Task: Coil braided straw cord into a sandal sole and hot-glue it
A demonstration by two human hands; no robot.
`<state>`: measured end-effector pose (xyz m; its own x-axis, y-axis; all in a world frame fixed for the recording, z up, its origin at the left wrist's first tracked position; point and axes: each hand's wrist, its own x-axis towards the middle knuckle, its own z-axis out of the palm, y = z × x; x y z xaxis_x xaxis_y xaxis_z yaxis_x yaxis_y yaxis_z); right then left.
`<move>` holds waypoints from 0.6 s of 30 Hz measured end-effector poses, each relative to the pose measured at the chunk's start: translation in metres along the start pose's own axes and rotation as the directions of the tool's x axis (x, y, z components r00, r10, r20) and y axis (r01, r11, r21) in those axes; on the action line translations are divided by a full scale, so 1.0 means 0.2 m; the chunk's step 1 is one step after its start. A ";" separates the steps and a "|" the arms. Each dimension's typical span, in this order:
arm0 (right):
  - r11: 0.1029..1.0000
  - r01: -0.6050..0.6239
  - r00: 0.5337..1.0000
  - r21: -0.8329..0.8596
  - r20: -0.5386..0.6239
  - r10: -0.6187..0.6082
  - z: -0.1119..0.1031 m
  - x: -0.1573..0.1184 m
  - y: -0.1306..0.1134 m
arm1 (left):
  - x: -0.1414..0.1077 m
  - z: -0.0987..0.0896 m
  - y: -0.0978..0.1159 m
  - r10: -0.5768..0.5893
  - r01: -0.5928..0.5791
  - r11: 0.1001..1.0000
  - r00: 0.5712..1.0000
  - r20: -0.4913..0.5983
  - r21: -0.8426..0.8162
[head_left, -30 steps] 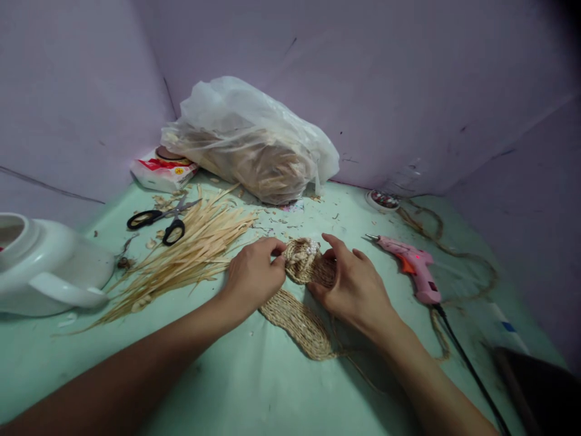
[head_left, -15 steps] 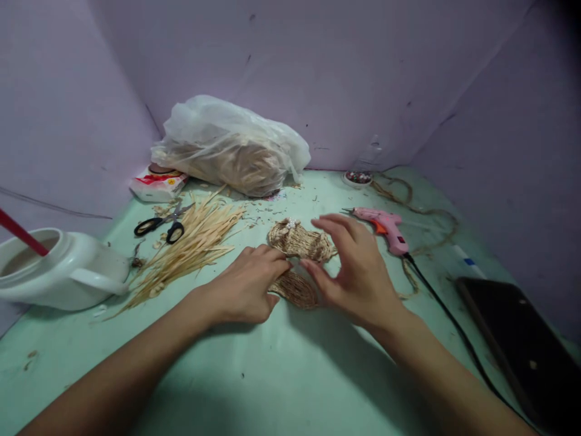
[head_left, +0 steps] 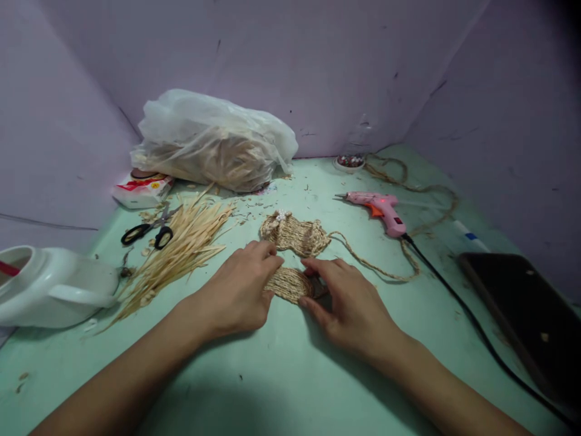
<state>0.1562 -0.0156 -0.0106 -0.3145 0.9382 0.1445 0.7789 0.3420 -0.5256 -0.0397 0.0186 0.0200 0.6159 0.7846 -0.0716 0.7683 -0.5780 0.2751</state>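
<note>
On the table, a flat oblong piece of coiled twine (head_left: 289, 284) lies between my two hands. My left hand (head_left: 240, 284) has its fingers bent around the left end, which they partly hide. At the right end, my right hand (head_left: 340, 297) holds the edge between thumb and fingers. Just beyond is a second coiled-twine piece (head_left: 297, 235), shaped like a small slipper sole, with white beads (head_left: 282, 215) at its left end. A length of twine (head_left: 363, 257) trails from its right side in a loop.
A pink glue gun (head_left: 379, 209) with a black cord lies right, near a dark phone (head_left: 512, 315). Dry straw strips (head_left: 190, 242), black-handled scissors (head_left: 152, 230) and a white jug (head_left: 68, 290) are left. Behind stand a plastic bag (head_left: 218, 139) and a bead dish (head_left: 350, 162).
My right hand has come down and closed on the right end of the nearer twine piece, which now shows a lighter face. The view has shifted slightly right.
</note>
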 end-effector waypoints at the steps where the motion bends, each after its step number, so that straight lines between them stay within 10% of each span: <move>1: 1.000 -0.003 1.000 -0.002 0.001 0.003 0.00 0.00 0.00 | 0.00 0.00 0.01 0.003 -0.002 1.000 1.000 -0.013 0.030; 18: 0.999 -0.045 0.999 -0.028 0.017 0.046 0.00 0.00 0.00 | 0.03 0.00 0.00 -0.022 0.024 0.997 0.999 -0.026 0.077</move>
<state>0.1558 -0.0156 -0.0099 -0.2875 0.9519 0.1063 0.8071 0.3006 -0.5081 -0.0366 0.0226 0.0195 0.5938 0.8029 -0.0531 0.7942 -0.5742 0.1988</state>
